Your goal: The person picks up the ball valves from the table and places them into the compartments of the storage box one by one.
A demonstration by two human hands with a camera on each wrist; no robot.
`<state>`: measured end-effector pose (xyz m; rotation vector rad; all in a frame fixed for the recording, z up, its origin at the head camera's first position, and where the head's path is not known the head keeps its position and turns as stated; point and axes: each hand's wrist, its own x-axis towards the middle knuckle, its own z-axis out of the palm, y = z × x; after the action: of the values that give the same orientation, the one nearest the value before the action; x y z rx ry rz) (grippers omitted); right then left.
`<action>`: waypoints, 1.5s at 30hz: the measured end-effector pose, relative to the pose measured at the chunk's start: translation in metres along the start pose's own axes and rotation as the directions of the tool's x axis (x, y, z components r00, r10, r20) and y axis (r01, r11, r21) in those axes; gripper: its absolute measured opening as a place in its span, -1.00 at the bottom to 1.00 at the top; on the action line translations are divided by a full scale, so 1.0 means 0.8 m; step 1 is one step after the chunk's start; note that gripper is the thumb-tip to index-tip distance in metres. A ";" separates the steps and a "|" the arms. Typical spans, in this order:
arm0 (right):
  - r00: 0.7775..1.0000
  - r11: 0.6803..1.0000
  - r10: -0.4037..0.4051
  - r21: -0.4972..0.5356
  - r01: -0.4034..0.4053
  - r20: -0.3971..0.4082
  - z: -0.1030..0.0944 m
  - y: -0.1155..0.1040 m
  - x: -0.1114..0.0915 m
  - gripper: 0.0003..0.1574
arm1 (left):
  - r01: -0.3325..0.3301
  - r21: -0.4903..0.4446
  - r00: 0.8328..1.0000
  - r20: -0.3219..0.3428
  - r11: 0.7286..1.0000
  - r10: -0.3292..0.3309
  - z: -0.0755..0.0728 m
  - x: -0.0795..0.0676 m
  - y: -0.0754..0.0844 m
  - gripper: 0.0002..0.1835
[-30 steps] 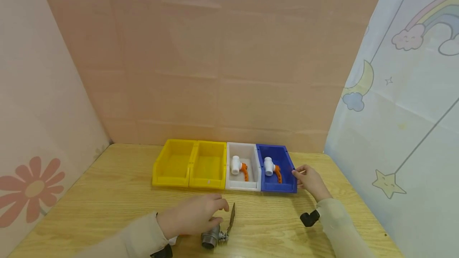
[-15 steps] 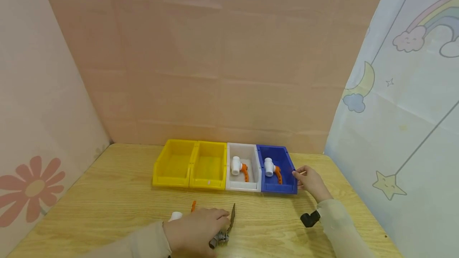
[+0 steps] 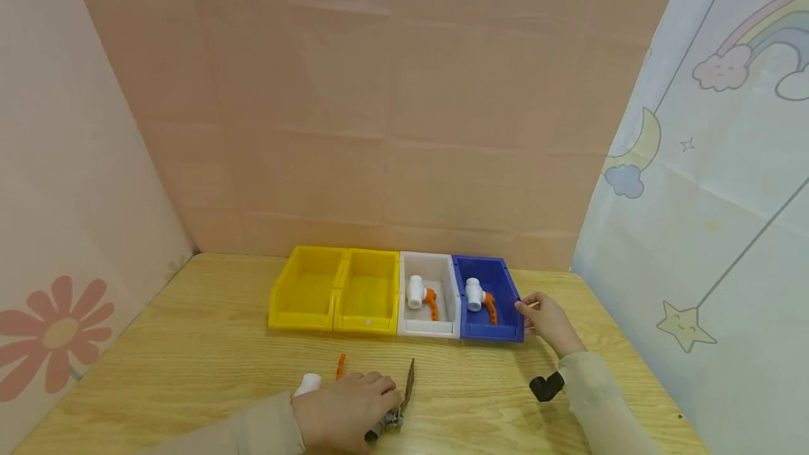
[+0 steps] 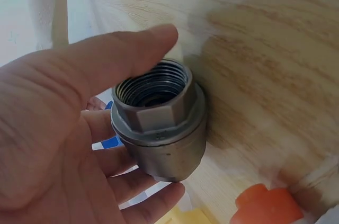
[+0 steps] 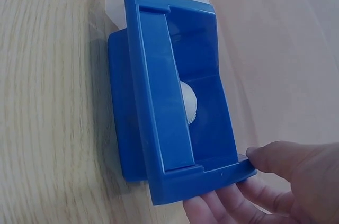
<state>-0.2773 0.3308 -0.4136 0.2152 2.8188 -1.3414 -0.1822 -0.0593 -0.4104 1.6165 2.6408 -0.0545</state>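
My left hand wraps round a grey metal ball valve lying on the table, the thumb across its threaded opening and the fingers along the far side. Its flat lever sticks up past the fingers. Partly hidden behind this hand is a white plastic valve with an orange handle. At the right, my right hand grips the side rim of the blue bin, thumb on the edge and fingers underneath. Inside that bin lies a white valve with an orange handle.
Left of the blue bin, a white bin holds another white valve with an orange handle. Two yellow bins continue the row. Papered walls enclose the wooden table at the back and sides.
My left hand has come down from above the metal valve and closed round it, uncovering the white valve and orange handle behind. The right hand stays on the blue bin.
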 end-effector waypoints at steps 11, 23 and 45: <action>1.000 1.000 0.023 0.004 -0.023 -0.001 0.003 -0.005 -0.006 -0.53 | 0.042 -0.027 0.998 0.048 0.999 -0.040 0.002 0.005 -0.001 -0.36; 1.000 1.000 0.014 -0.009 -0.014 -0.006 0.001 -0.007 -0.005 -0.50 | 0.098 -0.081 0.993 0.077 0.992 -0.092 -0.001 0.009 -0.005 -0.43; 1.000 1.000 0.011 -0.002 -0.011 -0.003 0.001 -0.005 -0.003 -0.54 | 0.204 -0.189 0.973 0.149 0.961 -0.177 -0.009 0.011 -0.008 -0.27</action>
<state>-0.2756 0.3275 -0.4111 0.2334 2.8173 -1.3370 -0.1916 -0.0539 -0.4036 1.2497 2.5946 0.0964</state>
